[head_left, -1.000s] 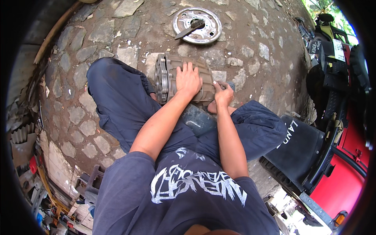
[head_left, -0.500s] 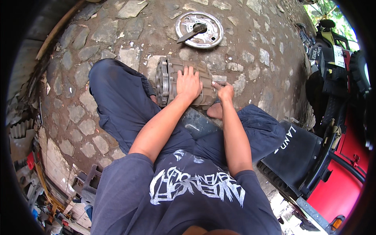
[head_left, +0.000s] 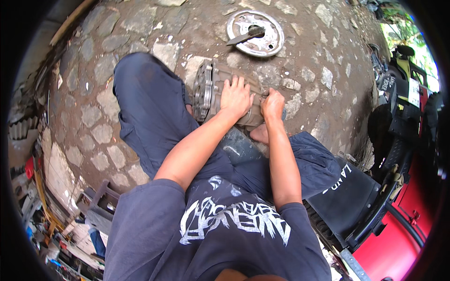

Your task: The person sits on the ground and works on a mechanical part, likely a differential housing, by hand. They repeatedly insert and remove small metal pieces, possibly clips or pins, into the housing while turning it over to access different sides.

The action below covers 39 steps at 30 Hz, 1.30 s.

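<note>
A cylindrical, ribbed metal casing (head_left: 216, 85) lies crosswise between my legs, its flanged end to the left, beside a dark block or container (head_left: 239, 147) nearest me. My left hand (head_left: 236, 98) rests palm down on the casing's top with its fingers spread and slightly bent. My right hand (head_left: 273, 105) is closed at the casing's right end, knuckles up; what its fingers grip is hidden.
A round pale metal plate (head_left: 243, 44) with a dark flat-bladed piece (head_left: 238, 39) across it lies ahead on the cobbled ground (head_left: 108, 117). Vehicle parts and a red body panel (head_left: 389, 253) fill the right. Scrap metal and wood (head_left: 51, 201) clutter the left.
My right hand has turned and lifted slightly at the casing's end, its fingers more curled. My left hand stays on top. The whole view has shifted somewhat.
</note>
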Each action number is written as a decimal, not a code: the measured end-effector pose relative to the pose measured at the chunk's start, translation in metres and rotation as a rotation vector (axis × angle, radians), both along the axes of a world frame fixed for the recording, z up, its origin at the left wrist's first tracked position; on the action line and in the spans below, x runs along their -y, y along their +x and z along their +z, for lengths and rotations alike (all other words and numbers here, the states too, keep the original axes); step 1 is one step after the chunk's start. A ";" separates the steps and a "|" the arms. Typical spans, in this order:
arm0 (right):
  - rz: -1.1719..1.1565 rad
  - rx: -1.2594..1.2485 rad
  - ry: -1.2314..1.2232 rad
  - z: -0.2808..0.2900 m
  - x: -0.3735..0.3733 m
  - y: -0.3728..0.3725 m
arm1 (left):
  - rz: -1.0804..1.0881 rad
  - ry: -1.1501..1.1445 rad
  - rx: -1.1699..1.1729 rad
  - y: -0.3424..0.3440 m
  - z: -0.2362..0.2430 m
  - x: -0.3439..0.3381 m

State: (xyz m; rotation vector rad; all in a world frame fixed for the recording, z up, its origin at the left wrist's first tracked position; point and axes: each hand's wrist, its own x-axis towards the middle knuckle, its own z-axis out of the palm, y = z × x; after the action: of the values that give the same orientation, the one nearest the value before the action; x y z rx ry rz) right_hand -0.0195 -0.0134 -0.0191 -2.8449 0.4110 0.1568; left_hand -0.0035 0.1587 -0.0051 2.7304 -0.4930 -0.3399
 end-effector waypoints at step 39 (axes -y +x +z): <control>0.128 0.006 -0.009 0.001 0.000 -0.001 | 0.042 -0.049 -0.012 0.000 -0.010 -0.003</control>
State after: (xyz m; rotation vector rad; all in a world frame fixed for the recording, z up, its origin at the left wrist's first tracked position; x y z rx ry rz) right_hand -0.0207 -0.0139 -0.0181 -2.8804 0.2292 0.1715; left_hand -0.0037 0.1619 -0.0155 2.6856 -0.4349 -0.3285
